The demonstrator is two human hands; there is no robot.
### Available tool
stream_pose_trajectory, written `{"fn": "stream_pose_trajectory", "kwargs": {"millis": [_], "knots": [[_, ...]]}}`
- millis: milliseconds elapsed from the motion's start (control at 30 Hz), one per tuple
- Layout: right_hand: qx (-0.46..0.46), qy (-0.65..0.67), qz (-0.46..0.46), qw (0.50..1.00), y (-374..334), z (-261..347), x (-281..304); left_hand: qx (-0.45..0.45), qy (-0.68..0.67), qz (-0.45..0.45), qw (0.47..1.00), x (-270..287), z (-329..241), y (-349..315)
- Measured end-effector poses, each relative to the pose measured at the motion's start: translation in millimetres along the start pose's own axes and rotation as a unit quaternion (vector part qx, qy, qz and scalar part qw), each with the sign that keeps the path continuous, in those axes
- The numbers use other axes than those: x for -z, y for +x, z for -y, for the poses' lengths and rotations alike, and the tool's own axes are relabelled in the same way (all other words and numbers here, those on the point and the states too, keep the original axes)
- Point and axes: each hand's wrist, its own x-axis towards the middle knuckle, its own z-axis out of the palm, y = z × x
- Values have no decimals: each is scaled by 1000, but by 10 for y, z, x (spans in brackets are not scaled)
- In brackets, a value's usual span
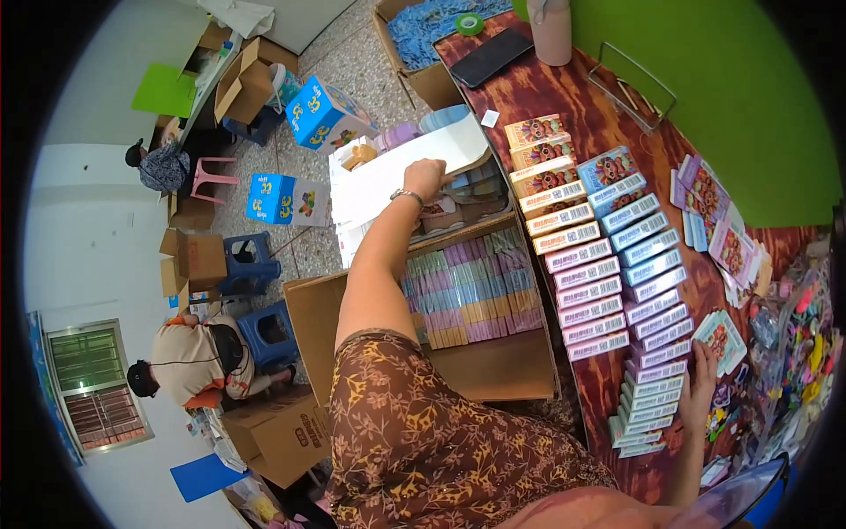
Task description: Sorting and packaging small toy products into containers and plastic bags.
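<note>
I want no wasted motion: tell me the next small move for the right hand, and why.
Probably use the right hand to straighten the pale green boxes: it is beside them and their ends are staggered, while the left hand is at the white panel.

A flat white panel [383, 181] lies slanted under the curled left hand [425, 179], stretching to both sides of it. Slim pale-green and white boxes [652, 404] stand overlapping in a row just left of the right hand [700, 386]; pale-green picture cards [726, 342] fan out beyond its fingertips.
</note>
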Motion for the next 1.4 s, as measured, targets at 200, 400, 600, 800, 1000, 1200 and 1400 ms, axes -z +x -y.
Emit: {"fn": "stream_pose_trajectory", "kwargs": {"millis": [200, 400, 600, 800, 1000, 1200, 1400], "knots": [[2, 60, -26, 998, -77, -72, 100, -4, 18, -89, 996, 310, 405, -474], [-6, 6, -201, 980, -470, 141, 454, 7, 29, -394, 919, 1209, 442, -1319], [130, 218, -116, 960, -601, 1753, 392, -177, 78, -565, 802, 2590, -1043, -2829], [262, 433, -212, 836, -1215, 2691, 653, -460, 146, -594, 644, 3076, -2863, -3922], [181, 529, -344, 754, -2214, 2334, 1151, -684, 5, -502, 529, 2975, -3879, -4692], [145, 527, -398, 737, -3220, 1743, 1442, -670, -184, -576, 430, 3261, -4309, -4381], [46, 534, -440, 720, -3479, 1210, 1233, -504, -670, 179, 514, 2613, -5100, -3816]]}}
